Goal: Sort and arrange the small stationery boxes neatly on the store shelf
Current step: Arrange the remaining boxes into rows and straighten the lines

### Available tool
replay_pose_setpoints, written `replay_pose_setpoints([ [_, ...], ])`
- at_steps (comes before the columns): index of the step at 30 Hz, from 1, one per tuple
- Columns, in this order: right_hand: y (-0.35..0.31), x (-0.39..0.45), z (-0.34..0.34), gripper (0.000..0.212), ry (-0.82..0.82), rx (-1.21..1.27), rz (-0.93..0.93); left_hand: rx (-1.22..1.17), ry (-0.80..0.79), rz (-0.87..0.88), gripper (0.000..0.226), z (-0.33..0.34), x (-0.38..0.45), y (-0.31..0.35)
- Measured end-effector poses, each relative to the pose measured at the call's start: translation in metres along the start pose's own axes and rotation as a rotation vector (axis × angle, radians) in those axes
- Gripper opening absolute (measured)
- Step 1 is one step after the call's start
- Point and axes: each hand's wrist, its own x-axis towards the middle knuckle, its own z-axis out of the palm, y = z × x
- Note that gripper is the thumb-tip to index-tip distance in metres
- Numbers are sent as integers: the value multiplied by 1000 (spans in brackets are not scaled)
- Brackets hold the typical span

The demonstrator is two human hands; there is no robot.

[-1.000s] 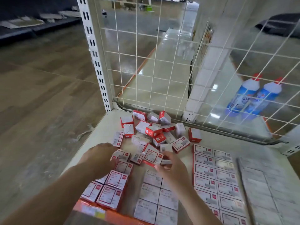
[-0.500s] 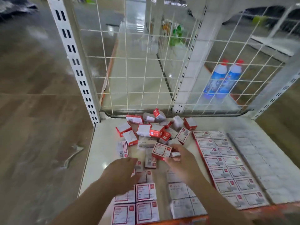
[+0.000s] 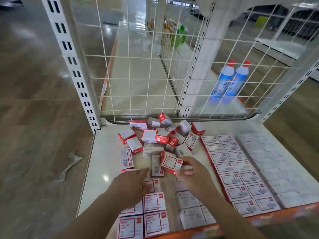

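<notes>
— What's on that cream metal shelf [image 3: 96, 169] right now?

— A loose heap of small red-and-white cardboard boxes [image 3: 155, 135] near the back, tumbled at all angles against the white wire-grid back panel [image 3: 138, 66]. In front of it sit tidy groups: a front-left block of red-framed white boxes [image 3: 151, 214] lying flat, a plainer white set [image 3: 189, 209] beside it, then a two-wide column of red-framed boxes [image 3: 238, 169] to the right, and a pale grey-white row [image 3: 276, 166] at the far right.

— And the hands?

— The right hand [image 3: 193, 175] pinches one red-framed white box [image 3: 170, 163], thumb under its near edge and fingers over the far side, tilted up just in front of the heap. The left hand [image 3: 131, 183] lies palm-down with fingers straight, over the back of the front-left block, holding nothing.

— Any change from a moment ago?

— The view has swung, so the shelf sits more central. The right hand kept its grip on that box; the left has reached a little further forward.

— Anything behind?

— Through the grid, two blue plastic bottles with red caps [image 3: 227, 80] stand on a neighbouring shelf. The white slotted upright [image 3: 72, 66] rises at the back-left corner, and an orange strip [image 3: 207, 228] edges the shelf front.
</notes>
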Motion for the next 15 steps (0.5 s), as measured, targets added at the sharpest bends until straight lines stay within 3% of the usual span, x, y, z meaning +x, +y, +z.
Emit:
replay_pose_setpoints([
  [8, 14, 3, -3, 30, 10, 11, 3, 64, 6, -30, 60, 0, 9, 3],
  [15, 20, 5, -4, 27, 6, 38, -4, -8, 93, -67, 35, -2, 16, 3],
])
